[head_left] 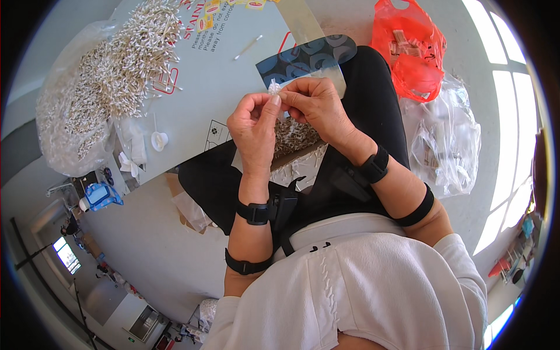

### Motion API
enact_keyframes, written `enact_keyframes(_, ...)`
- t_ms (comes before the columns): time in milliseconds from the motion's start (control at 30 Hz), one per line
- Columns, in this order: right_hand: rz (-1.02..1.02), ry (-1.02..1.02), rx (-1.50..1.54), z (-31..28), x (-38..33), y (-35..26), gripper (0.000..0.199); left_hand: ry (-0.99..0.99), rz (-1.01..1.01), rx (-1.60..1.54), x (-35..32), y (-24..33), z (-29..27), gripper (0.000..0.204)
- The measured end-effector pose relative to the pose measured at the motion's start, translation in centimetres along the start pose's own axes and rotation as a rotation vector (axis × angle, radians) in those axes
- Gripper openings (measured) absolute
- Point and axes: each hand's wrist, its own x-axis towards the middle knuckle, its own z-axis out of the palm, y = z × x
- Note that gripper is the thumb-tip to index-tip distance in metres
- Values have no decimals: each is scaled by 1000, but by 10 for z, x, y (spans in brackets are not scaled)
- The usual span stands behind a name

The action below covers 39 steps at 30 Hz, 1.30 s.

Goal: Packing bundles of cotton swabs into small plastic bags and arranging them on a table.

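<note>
Viewed from above, with the grey tabletop (233,81) as our landmark. At the tabletop's far left edge we see a clear plastic bag (64,125) lying open, filled with small white sticks that look like cotton swabs; its contents spill onto the tabletop as a loose heap of swabs (131,55). Just below that heap, on the tabletop, sits a small white round cap (158,140), and one stray swab (248,46) lies alone nearer the tabletop's middle. Below the tabletop's left corner we note a small blue-and-clear pouch (102,195); what it holds we cannot tell.

At the tabletop's near edge, above the lap, we find our two hands raised close together. The left hand (254,131) and the right hand (318,108) meet at their fingertips, both pinching a small bundle of white swabs (274,87) between thumb and forefingers. Under the hands, against the tabletop's near edge, a shallow tray (294,143) holds more swabs. A dark blue patterned sheet (309,58) lies on the tabletop just beyond the hands.

To the right of the tabletop, on the floor, an orange plastic bag (408,49) holds pale small packets, and below it a clear plastic bag (446,143) holds similar items, indistinct.
</note>
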Motion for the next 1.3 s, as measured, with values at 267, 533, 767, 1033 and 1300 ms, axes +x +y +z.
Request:
enact_keyframes(267, -6, 0, 11, 1, 0, 1, 14, 0, -5, 1, 0, 0, 0, 11)
enact_keyframes(533, 0, 1, 10, 2, 0, 0, 14, 2, 8, -25, 1, -4, -2, 10)
enact_keyframes(767, 9, -14, -7, 0, 0, 2, 13, -10, 10, -55, 1, -3, -2, 10)
enact_keyframes(1033, 10, -7, -5, 2, 1, 2, 13, 6, 4, -69, 1, -4, -1, 9)
enact_keyframes(1300, -5, 12, 5, 3, 0, 0, 14, 14, 18, -11, 3, -7, -3, 8)
